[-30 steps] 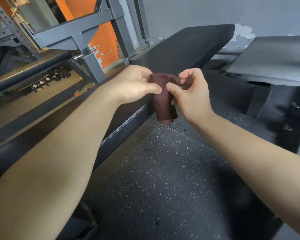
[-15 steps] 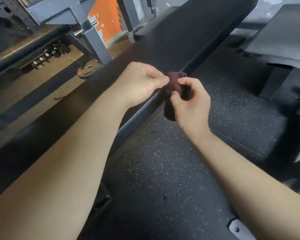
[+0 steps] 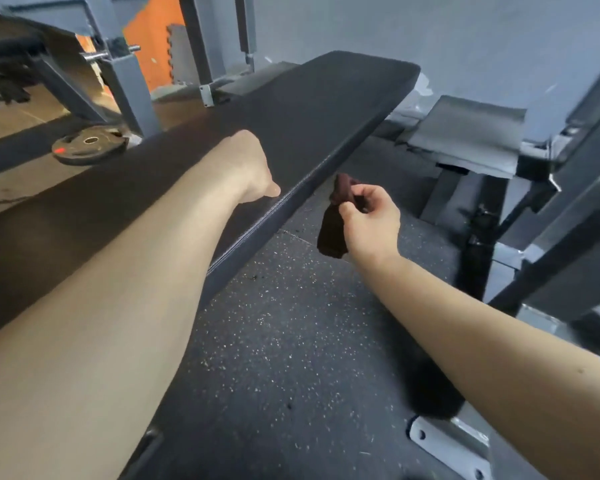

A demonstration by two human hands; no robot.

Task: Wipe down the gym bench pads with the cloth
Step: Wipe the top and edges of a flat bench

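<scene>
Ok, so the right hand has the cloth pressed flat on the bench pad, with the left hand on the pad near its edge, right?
Not quite. In the head view the right hand holds the cloth hanging beside the bench pad, over the floor, not pressed on it. The left hand is on the pad near its edge.

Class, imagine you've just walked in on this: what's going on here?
A person is at a long black bench pad. The right hand pinches a dark cloth, which hangs just off the pad's near edge, above the speckled floor, not touching the pad. The left hand is over the pad, holding nothing that shows; its fingers are hidden.
</scene>
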